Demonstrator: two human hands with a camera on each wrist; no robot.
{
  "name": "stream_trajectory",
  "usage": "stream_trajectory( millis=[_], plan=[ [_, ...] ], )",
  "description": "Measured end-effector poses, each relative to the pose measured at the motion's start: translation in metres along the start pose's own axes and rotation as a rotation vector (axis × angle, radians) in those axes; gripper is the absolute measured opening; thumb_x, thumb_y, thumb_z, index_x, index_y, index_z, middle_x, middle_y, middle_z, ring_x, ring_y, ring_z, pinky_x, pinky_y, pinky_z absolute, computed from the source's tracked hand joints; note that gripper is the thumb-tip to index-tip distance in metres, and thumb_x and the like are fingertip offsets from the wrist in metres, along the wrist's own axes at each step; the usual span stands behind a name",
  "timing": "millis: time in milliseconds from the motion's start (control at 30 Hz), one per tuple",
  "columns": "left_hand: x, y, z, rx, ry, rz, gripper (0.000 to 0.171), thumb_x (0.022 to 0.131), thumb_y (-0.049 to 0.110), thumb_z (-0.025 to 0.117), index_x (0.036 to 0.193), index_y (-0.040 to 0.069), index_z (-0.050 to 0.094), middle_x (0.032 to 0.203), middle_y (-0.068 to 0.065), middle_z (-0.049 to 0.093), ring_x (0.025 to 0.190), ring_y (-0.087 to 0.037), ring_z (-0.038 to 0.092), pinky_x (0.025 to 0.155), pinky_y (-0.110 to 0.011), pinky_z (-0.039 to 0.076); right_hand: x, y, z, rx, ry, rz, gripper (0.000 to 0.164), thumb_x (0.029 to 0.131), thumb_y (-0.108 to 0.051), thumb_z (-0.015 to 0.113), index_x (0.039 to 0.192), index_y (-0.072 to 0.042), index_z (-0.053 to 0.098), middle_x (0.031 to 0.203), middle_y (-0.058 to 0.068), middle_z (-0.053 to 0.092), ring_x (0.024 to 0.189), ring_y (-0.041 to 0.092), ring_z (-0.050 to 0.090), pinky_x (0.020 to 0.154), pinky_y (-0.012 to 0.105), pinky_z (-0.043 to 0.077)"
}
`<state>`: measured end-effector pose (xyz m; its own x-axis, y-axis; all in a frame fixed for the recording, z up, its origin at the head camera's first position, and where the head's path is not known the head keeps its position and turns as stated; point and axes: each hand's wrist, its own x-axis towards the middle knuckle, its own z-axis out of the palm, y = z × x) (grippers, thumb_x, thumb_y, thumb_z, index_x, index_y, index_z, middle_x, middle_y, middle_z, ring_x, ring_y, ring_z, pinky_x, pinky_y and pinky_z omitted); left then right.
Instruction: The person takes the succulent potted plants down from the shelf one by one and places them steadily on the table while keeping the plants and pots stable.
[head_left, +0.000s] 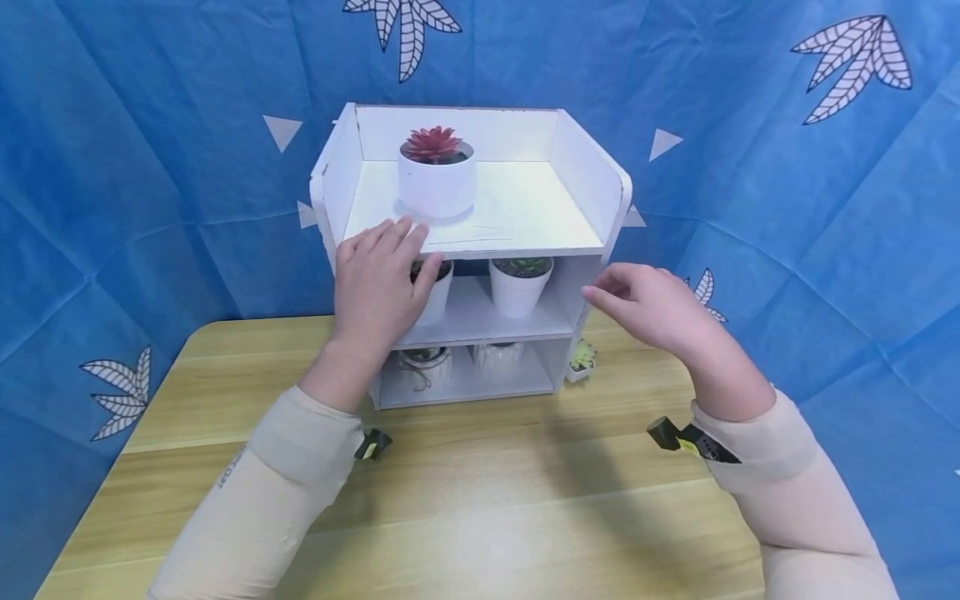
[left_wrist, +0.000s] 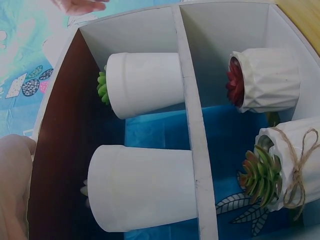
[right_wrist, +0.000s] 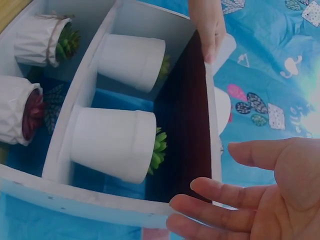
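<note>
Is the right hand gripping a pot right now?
No, in the right wrist view the right hand holds nothing, its palm empty beside the white shelf unit.

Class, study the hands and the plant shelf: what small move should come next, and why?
Probably lower the right hand toward the small green succulent: the hand is empty, that plant stands on the table beside the shelf, and the top board has bare space beside its red succulent.
</note>
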<state>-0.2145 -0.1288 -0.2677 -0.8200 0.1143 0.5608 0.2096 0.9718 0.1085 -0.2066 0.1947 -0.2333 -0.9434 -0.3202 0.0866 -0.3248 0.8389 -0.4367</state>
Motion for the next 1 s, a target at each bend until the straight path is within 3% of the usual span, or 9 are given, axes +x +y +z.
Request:
stream_trajectory(
  millis=[400,833,1000],
  plan=[
    [0.0,0.0,0.0,-0.004,0.0,0.0,0.058,0.104,0.052,0.042,0.148,0.017,0.051,0.153,-0.008,0.046,0.143,-0.028,0.039,0.115,-0.05,0.026,0.006,-0.016,-0.01,0.013,0.067,-0.039,0.038,0.101,-0.042,0.058,0.116,-0.009,0.069,0.112,0.01,0.07,0.103,0.028,0.064,0.086,0.049,0.051],
    [-0.001,0.0,0.0,-0.006,0.002,-0.001,0.058,0.104,0.052,0.042,0.148,0.016,0.051,0.153,-0.009,0.046,0.144,-0.028,0.038,0.115,-0.051,0.026,0.017,-0.033,-0.015,0.028,0.12,-0.086,0.037,0.101,-0.042,0.057,0.111,-0.009,0.071,0.109,0.009,0.072,0.104,0.027,0.063,0.087,0.049,0.049],
    [0.0,0.0,0.0,-0.004,-0.002,-0.004,0.058,0.103,0.052,0.042,0.148,0.017,0.05,0.154,-0.009,0.046,0.144,-0.028,0.038,0.115,-0.051,0.026,0.025,-0.037,-0.013,0.043,0.155,-0.11,0.034,0.101,-0.039,0.058,0.107,-0.009,0.071,0.105,0.009,0.073,0.102,0.027,0.064,0.1,0.051,0.039]
  ],
)
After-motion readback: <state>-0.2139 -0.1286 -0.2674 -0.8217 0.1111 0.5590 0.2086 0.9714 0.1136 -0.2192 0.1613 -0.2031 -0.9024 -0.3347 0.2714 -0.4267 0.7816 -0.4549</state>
